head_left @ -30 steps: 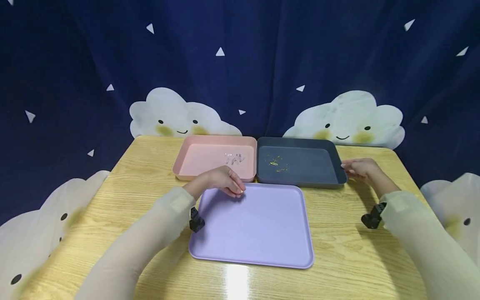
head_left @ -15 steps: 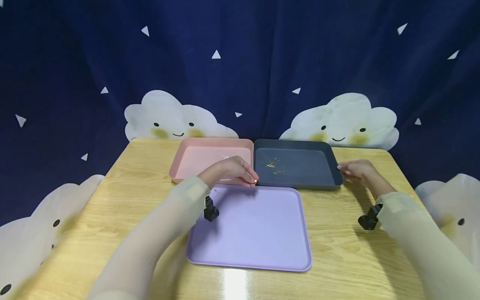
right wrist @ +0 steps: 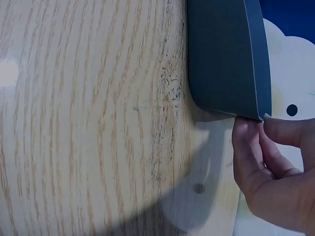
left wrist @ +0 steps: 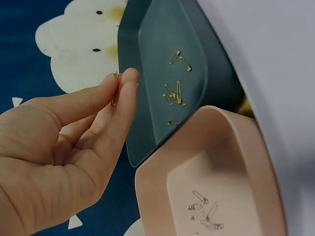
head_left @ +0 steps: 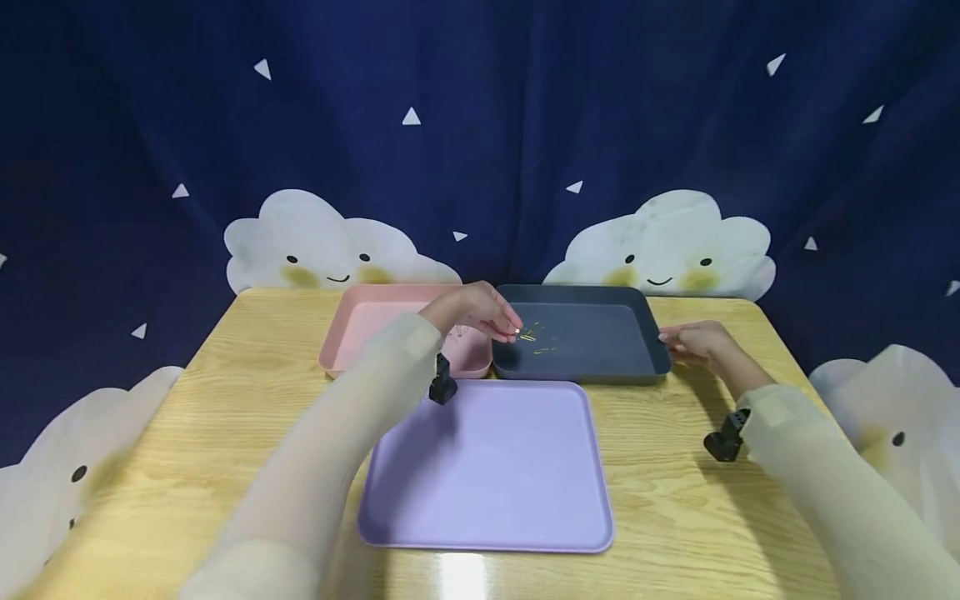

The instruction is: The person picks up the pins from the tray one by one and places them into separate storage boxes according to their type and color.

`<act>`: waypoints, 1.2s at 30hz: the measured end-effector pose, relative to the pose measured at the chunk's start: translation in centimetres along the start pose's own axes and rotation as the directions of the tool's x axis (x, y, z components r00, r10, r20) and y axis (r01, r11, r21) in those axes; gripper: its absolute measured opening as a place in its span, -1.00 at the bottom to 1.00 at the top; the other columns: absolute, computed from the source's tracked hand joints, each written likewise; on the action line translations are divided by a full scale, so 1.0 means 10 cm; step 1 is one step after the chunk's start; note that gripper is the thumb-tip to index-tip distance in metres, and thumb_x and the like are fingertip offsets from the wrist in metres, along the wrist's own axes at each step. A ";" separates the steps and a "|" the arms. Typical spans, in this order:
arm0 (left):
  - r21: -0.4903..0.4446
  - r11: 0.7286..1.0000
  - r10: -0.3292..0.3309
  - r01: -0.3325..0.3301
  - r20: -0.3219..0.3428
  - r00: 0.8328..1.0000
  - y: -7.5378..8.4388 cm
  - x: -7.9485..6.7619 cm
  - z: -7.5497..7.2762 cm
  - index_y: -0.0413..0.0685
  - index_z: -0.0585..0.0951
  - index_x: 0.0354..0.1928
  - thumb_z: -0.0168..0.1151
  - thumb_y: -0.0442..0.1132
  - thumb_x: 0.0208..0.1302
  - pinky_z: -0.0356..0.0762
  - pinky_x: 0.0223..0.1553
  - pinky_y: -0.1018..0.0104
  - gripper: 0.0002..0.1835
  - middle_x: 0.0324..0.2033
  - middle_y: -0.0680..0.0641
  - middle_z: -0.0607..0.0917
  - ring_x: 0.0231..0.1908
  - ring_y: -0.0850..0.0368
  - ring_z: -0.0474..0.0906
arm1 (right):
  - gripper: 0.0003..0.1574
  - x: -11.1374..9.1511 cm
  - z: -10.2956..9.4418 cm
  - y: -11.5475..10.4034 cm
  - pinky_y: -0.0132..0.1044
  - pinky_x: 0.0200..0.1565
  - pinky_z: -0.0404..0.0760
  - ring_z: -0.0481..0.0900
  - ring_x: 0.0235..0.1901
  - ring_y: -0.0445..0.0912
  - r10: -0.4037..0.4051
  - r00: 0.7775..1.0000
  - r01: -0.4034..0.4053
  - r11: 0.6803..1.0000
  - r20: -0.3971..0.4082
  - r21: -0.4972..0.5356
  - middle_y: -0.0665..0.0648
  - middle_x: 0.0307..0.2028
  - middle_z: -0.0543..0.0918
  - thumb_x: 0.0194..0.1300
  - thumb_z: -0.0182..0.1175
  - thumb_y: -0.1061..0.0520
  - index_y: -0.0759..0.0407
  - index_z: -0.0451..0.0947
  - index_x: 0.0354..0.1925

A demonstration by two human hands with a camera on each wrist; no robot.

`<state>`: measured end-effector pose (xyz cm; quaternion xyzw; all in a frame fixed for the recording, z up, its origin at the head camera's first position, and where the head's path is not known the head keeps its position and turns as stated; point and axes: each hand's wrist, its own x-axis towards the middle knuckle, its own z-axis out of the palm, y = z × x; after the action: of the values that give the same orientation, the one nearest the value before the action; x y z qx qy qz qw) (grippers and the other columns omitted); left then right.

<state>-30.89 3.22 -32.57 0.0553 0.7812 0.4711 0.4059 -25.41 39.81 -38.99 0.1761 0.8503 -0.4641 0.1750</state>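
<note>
My left hand (head_left: 491, 312) pinches a gold safety pin (left wrist: 115, 91) between thumb and fingers, over the left end of the dark blue-grey tray (head_left: 600, 333). Several gold safety pins (left wrist: 178, 92) lie on the floor of that tray. At its right end, my right hand (head_left: 701, 342) grips the wall, thumb at the rim and fingers against the outside, as the right wrist view shows. Silver safety pins (left wrist: 198, 194) lie in the pink tray (head_left: 375, 312), which the left forearm partly covers in the head view.
A flat lavender tray (head_left: 487, 467) lies on the wooden table (head_left: 270, 358) in front of the two deeper trays, which stand side by side. Behind the table hangs a navy curtain (head_left: 480, 150) with white clouds and triangles.
My left hand has moved from over the lavender tray, up and to the right, to the dark tray, carrying the gold safety pin. The right hand keeps its grip on the dark tray.
</note>
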 end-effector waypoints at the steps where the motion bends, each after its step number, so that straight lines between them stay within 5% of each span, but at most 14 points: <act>1: -0.002 1.000 -0.004 0.004 -0.006 1.000 0.02 0.02 0.00 -0.42 0.58 0.03 0.16 -0.55 0.22 0.68 0.00 0.30 -0.68 -0.11 -0.29 0.71 -0.37 0.12 0.65 | -0.33 0.00 0.01 -0.01 -0.24 0.18 0.60 0.50 -0.39 -0.47 -0.003 1.000 0.003 1.000 0.001 0.000 0.34 0.31 0.37 0.42 0.04 0.08 0.33 0.20 0.38; 4: 0.002 1.000 -0.015 0.015 -0.011 1.000 0.07 0.07 0.02 -0.44 0.57 0.04 0.13 -0.57 0.23 0.60 0.15 0.22 -0.69 -0.06 -0.34 0.67 -0.35 0.09 0.63 | -0.33 -0.01 0.03 -0.05 -0.26 0.14 0.62 0.52 -0.39 -0.46 -0.019 1.000 0.019 1.000 0.013 0.004 0.17 0.03 0.61 0.41 0.06 0.11 0.37 0.20 0.37; 8: 0.020 0.998 -0.062 0.062 0.003 0.998 0.16 0.06 0.10 -0.44 0.54 0.09 0.08 -0.57 0.27 0.47 0.28 0.18 -0.66 -0.10 -0.30 0.65 -0.30 0.07 0.61 | -0.33 -0.05 0.03 -0.08 -0.28 0.11 0.63 0.54 -0.39 -0.45 -0.024 0.999 0.024 1.000 0.027 0.003 -0.17 -0.32 0.59 0.40 0.05 0.13 0.40 0.20 0.36; 10: 0.031 0.995 -0.099 0.099 0.002 0.995 0.20 0.07 0.13 -0.43 0.52 0.12 0.07 -0.56 0.28 0.47 0.28 0.20 -0.64 -0.12 -0.27 0.64 -0.27 0.06 0.60 | -0.33 -0.06 0.02 -0.09 -0.30 0.09 0.64 0.54 -0.39 -0.45 -0.022 0.999 0.023 1.000 0.024 -0.002 -0.18 -0.32 0.58 0.40 0.05 0.13 0.40 0.20 0.36; 14: 0.057 0.986 -0.155 0.159 -0.063 0.986 0.19 0.33 0.14 -0.40 0.57 0.05 0.08 -0.55 0.29 0.58 0.17 0.27 -0.70 -0.18 -0.23 0.66 -0.24 0.05 0.63 | -0.33 -0.06 0.02 -0.10 -0.34 0.06 0.65 0.55 -0.39 -0.45 -0.019 1.000 0.019 1.000 0.020 0.011 -0.13 -0.26 0.58 0.40 0.07 0.11 0.38 0.21 0.36; 17: 0.056 0.982 -0.179 0.182 -0.055 0.982 -0.08 1.23 -0.05 -0.34 0.65 -0.14 0.20 -0.58 0.16 0.70 -0.06 0.28 -0.77 -0.29 -0.20 0.71 -0.29 0.04 0.68 | -0.32 -0.06 0.04 -0.11 -0.34 0.06 0.65 0.56 -0.39 -0.44 -0.011 1.000 0.010 1.000 0.026 0.022 -0.18 -0.33 0.58 0.39 0.07 0.12 0.38 0.21 0.37; 21: 0.067 0.980 -0.188 0.189 -0.021 0.982 -0.57 2.83 -0.36 -0.24 0.70 -0.28 0.32 -0.61 -0.02 0.74 -0.26 0.21 -0.76 -0.37 -0.16 0.75 -0.34 0.02 0.71 | -0.33 -0.05 0.06 -0.11 -0.31 0.07 0.65 0.57 -0.40 -0.43 0.001 1.000 -0.001 1.000 0.016 0.031 -0.26 -0.44 0.56 0.39 0.08 0.14 0.39 0.21 0.36; 23: 0.112 0.978 -0.173 0.176 -0.033 0.984 -0.73 3.34 -0.44 -0.18 0.72 -0.29 0.33 -0.60 -0.03 0.74 -0.26 0.18 -0.74 -0.35 -0.13 0.76 -0.33 0.03 0.72 | -0.34 -0.04 0.07 -0.11 -0.29 0.08 0.65 0.57 -0.40 -0.42 0.002 1.000 -0.003 1.000 0.008 0.028 -0.26 -0.45 0.55 0.39 0.08 0.14 0.39 0.22 0.36; 26: 0.207 0.970 -0.124 0.127 -0.028 0.992 -0.87 3.75 -0.47 -0.08 0.76 -0.30 0.42 -0.55 -0.10 0.74 -0.25 0.18 -0.71 -0.31 -0.04 0.79 -0.31 0.09 0.72 | -0.35 -0.03 0.08 -0.11 -0.27 0.09 0.65 0.58 -0.40 -0.41 0.001 1.000 -0.001 1.000 0.004 0.027 -0.24 -0.44 0.57 0.39 0.07 0.15 0.39 0.23 0.35; 29: 0.296 0.954 -0.054 0.056 -0.013 0.998 -0.88 3.74 -0.44 0.04 0.78 -0.32 0.47 -0.48 -0.13 0.74 -0.23 0.22 -0.69 -0.28 0.07 0.80 -0.28 0.17 0.71 | -0.36 -0.02 0.08 -0.10 -0.27 0.09 0.65 0.58 -0.39 -0.41 0.001 1.000 -0.001 1.000 0.006 0.028 -0.24 -0.44 0.57 0.40 0.06 0.17 0.39 0.22 0.35; 31: 0.332 0.943 -0.013 0.017 -0.014 1.000 -0.81 3.51 -0.38 0.09 0.78 -0.34 0.47 -0.45 -0.10 0.73 -0.24 0.26 -0.72 -0.29 0.10 0.80 -0.30 0.21 0.69 | -0.36 -0.03 0.08 -0.10 -0.28 0.09 0.65 0.58 -0.40 -0.41 0.003 1.000 -0.003 1.000 0.004 0.026 -0.24 -0.43 0.57 0.41 0.05 0.16 0.39 0.22 0.36; 34: 0.344 0.938 0.036 -0.027 -0.019 0.999 -0.60 2.85 -0.26 0.09 0.77 -0.40 0.43 -0.40 -0.01 0.72 -0.30 0.32 -0.81 -0.39 0.10 0.79 -0.37 0.26 0.67 | -0.36 -0.04 0.06 -0.09 -0.24 0.15 0.61 0.56 -0.39 -0.43 0.007 1.000 -0.007 1.000 -0.003 0.007 -0.04 -0.24 0.64 0.42 0.03 0.15 0.37 0.21 0.37; 36: 0.348 0.936 0.068 -0.051 -0.037 0.997 -0.35 1.99 -0.10 0.02 0.77 -0.30 0.36 -0.37 0.11 0.71 -0.20 0.32 -0.85 -0.30 0.01 0.80 -0.34 0.25 0.66 | -0.36 -0.06 0.03 -0.08 -0.20 0.19 0.59 0.56 -0.37 -0.41 0.011 1.000 -0.011 1.000 -0.009 -0.005 0.00 -0.17 0.62 0.42 0.02 0.15 0.37 0.21 0.37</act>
<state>-43.75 9.91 -46.67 0.1378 0.8596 0.3395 0.3563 -25.21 39.06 -38.36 0.1826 0.8513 -0.4601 0.1740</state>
